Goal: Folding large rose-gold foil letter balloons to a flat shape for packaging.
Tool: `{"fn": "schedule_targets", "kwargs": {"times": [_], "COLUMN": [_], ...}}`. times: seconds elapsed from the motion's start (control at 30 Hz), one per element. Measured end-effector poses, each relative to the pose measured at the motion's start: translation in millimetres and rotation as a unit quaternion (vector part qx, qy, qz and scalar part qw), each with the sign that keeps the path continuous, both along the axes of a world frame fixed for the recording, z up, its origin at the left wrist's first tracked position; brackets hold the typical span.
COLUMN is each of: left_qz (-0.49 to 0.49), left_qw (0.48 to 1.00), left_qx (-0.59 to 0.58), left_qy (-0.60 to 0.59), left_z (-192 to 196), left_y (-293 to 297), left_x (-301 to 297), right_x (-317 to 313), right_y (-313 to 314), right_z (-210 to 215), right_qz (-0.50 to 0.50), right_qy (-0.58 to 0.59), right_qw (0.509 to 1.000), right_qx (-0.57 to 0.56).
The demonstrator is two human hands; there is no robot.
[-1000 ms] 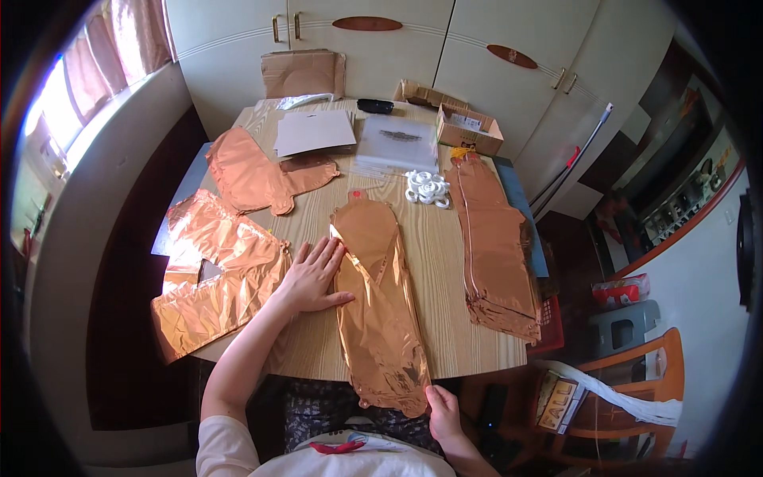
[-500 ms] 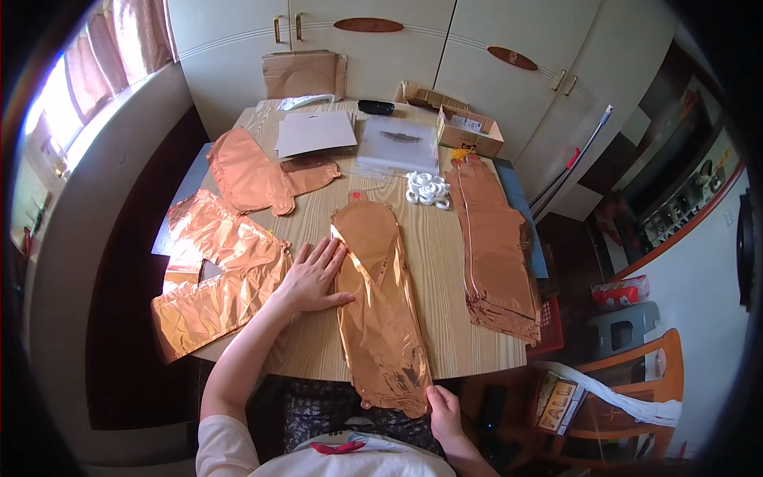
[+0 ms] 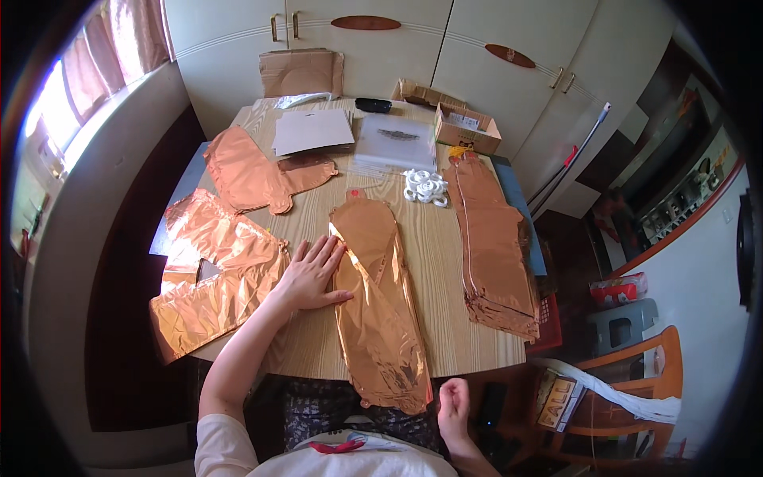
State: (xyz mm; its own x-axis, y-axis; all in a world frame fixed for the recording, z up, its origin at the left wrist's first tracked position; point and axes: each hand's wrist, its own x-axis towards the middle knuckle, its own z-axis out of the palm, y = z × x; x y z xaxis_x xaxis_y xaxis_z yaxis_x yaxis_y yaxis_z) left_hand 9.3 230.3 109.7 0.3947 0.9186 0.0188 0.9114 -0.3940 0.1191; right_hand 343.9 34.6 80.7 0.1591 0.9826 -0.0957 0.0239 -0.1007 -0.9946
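1. On the table [image 3: 445,262], centre: a long copper foil balloon [image 3: 373,294], deflated, lies lengthwise, its near end hanging over the table edge toward the person.
2. Left hand [image 3: 311,274]: flat, fingers spread, palm on the wood, fingertips touching the balloon's left edge. The grip is apart, clamped on nothing.
3. Right hand [image 3: 453,397]: below the table edge, just beside the balloon's hanging end, fingers curled loosely. Cannot tell whether it pinches the foil.
4. Risk (judgement): the foil is thin and slick. A pull from the near end with only one edge pressed could skew or crease it, or slide it off the table.
5. Risk (judgement): the left forearm lies close to the loose foil pieces [image 3: 211,274] at left and a sweep could drag them.
6. Materials: all the foil is glossy, crinkled and mirror-like, with sealed seams. A flat stack of like balloons [image 3: 493,238] lies at right.
7. Other: small white rings [image 3: 425,187] in a heap, white paper sheets [image 3: 311,129], a cardboard box [image 3: 466,127]. The table is pale grained wood.
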Motion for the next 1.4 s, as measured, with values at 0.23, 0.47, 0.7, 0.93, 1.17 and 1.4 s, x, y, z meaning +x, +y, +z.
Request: {"fn": "schedule_targets", "kwargs": {"times": [0.23, 0.47, 0.7, 0.93, 1.17, 1.4], "left_qz": [0.000, -0.006, -0.002, -0.009, -0.121, -0.185], "left_qw": [1.000, 1.000, 1.000, 1.000, 0.985, 0.971], "left_qx": [0.006, 0.014, 0.018, 0.018, -0.033, -0.046], "left_qy": [-0.002, -0.004, -0.001, 0.004, -0.119, -0.148], "left_z": [1, 3, -1, 7, 0, -1], "left_y": [-2, 2, -1, -8, -24, 13], "left_x": [-2, 2, 0, 8, 52, 74], "right_x": [-4, -50, -60, -63, -63, -68], "right_y": [97, 197, 200, 196, 197, 193], "right_z": [70, 21, 3, 5, 2, 19], "right_qz": [0.240, 0.354, 0.343, 0.325, 0.321, 0.343], "right_qy": [-0.321, -0.491, -0.568, -0.587, -0.598, -0.585], "right_qw": [0.872, 0.752, 0.703, 0.691, 0.684, 0.705], "right_qx": [0.282, 0.260, 0.256, 0.269, 0.269, 0.207]}}
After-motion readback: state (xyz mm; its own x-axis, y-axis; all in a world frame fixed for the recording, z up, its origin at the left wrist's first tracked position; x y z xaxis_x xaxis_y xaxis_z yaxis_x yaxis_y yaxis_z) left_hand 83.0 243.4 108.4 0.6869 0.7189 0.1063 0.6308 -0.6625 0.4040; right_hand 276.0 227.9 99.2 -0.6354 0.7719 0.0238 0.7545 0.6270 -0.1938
